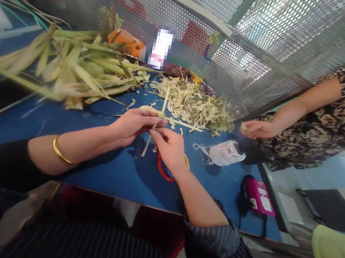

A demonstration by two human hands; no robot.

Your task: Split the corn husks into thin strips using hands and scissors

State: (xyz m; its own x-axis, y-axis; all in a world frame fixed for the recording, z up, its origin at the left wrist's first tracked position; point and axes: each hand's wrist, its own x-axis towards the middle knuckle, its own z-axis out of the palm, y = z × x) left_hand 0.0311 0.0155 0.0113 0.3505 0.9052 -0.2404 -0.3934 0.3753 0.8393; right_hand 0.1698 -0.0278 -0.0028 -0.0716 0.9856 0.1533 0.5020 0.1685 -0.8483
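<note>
Pale green corn husk strips (165, 101) cross each other between my hands above the blue table (112, 176). My left hand (129, 125) pinches them near the crossing, thumb on top. From the right, my right hand (169, 147) closes its fingers on the strip just below the crossing. One strip end points away from me, another hangs down, and a long one runs out to the right. Under my right wrist lies a red and yellow ring-shaped thing (163, 173), partly hidden.
A big pile of corn husks (80, 66) lies left, husk scraps (195, 106) behind my hands. White string (225, 153) and a magenta pouch (260, 196) are on the right. Behind are an orange object (127, 43) and perforated metal panel (179, 3). Another person's hand (259, 127) reaches in.
</note>
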